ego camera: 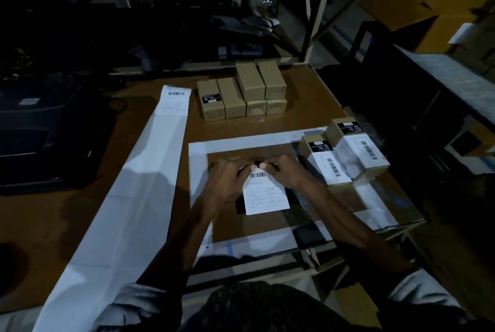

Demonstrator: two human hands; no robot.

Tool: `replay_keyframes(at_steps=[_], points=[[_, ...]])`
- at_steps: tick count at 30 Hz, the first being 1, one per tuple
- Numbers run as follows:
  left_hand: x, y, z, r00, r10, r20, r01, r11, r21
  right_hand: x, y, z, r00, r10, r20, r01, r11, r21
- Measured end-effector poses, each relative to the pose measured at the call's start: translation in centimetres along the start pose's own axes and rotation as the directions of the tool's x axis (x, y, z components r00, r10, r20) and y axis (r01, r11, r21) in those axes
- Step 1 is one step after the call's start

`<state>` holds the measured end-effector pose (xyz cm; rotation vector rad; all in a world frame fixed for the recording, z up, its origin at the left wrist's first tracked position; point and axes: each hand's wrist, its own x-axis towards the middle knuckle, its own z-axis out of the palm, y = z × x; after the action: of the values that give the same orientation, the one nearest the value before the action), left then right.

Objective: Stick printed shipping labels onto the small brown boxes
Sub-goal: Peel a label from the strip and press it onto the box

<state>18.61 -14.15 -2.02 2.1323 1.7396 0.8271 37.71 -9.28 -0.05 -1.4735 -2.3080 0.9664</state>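
Both hands meet at the centre of the brown wooden table [308, 82], inside a rectangle marked out in pale tape [241, 140]. Left hand [227, 179] and right hand [288, 172] each curl their fingers onto the top edge of a white printed shipping label [265, 193] with a barcode across its head — both pinch it there, the sheet hanging toward the person. The view is dark and the hands cover what lies beneath, so whether the label already touches a box cannot be told. Just right of the hands, on the tape border, stand two small brown cardboard boxes already bearing white barcode labels [348, 155], side by side and touching, each also showing a small black sticker on top. Farther back on the table sits a cluster of unlabelled small brown cardboard boxes [243, 93] — some stacked two high, one with a black sticker. Left of the work area a long white strip of label backing paper [139, 171] runs diagonally from the near edge toward the far boxes, one printed label at its far end. A black printer-like device [40, 128] sits at far left, dimly lit.
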Motion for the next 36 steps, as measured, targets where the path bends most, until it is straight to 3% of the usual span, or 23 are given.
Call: replay_keyframes(at_steps=[5, 15, 21, 26, 31, 36], points=[[-0.9, -1.0, -0.2, 0.984, 0.092, 0.155, -0.096, 0.995, 0.017, -2.9, 1.1, -0.5, 0.981, -0.194, -0.007, 0.194, 0.978, 0.075], [-1.1, -1.2, -0.4, 0.977, 0.025, 0.212, -0.006, 0.996, -0.089, -2.5, 1.8, -1.1, 0.987, -0.162, 0.021, 0.160, 0.986, 0.049], [-1.2, -1.5, -0.6, 0.964, 0.093, 0.250, -0.083, 0.995, -0.050, -2.3, 1.8, -1.4, 0.984, -0.164, 0.069, 0.164, 0.986, 0.009], [-1.1, -1.3, -0.5, 0.951, 0.022, 0.308, -0.035, 0.999, 0.038, -2.1, 2.5, -1.5, 0.984, -0.134, 0.117, 0.137, 0.990, -0.014], [-1.6, -1.7, -0.2, 0.958, 0.140, 0.250, -0.176, 0.976, 0.129, -1.8, 2.9, -1.1, 0.982, -0.074, 0.174, 0.081, 0.996, -0.032], [-0.7, -1.8, -0.9, 0.952, 0.066, 0.299, -0.099, 0.990, 0.100, -1.8, 3.1, -2.1, 0.980, -0.037, 0.197, 0.049, 0.997, -0.054]])
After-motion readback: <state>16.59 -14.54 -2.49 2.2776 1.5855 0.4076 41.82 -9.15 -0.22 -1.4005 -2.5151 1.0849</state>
